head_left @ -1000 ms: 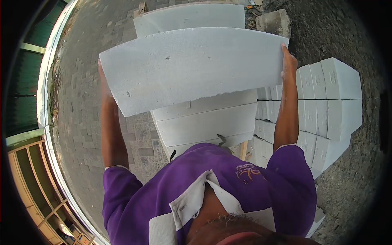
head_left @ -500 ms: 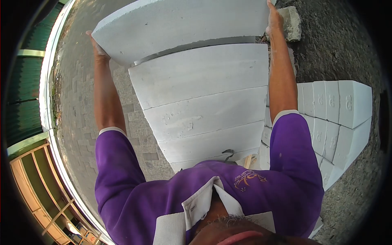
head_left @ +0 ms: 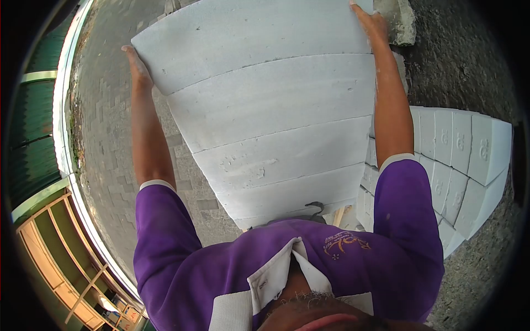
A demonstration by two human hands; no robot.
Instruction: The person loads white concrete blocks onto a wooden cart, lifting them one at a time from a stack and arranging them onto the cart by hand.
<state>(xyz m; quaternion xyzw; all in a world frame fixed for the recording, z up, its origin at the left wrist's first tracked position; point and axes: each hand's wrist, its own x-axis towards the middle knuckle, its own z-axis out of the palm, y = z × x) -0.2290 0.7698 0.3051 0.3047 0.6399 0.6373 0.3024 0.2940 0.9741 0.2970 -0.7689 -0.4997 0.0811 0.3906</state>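
Both of my arms reach forward around a large white block (head_left: 254, 38) at the far end of a row of white blocks (head_left: 276, 99). The block lies flush against the row, with only a thin seam between them. My left hand (head_left: 137, 65) is at its left end, fingers stretched out along the edge. At the right end, my right hand (head_left: 370, 23) rests with its thumb and fingers apart against the block's side. Small pits and scuffs mark the row's top faces.
Stacked white blocks (head_left: 452, 149) with stamped marks stand at the right. A rough concrete piece (head_left: 402, 22) lies beyond my right hand. Grey paving (head_left: 110, 138) runs along the left, beside a green corrugated wall (head_left: 33, 154) and a wooden frame (head_left: 61, 248).
The block has moved forward from above the row and come down against its far end. Both hands went with it, and my left fingers now lie straighter along its end.
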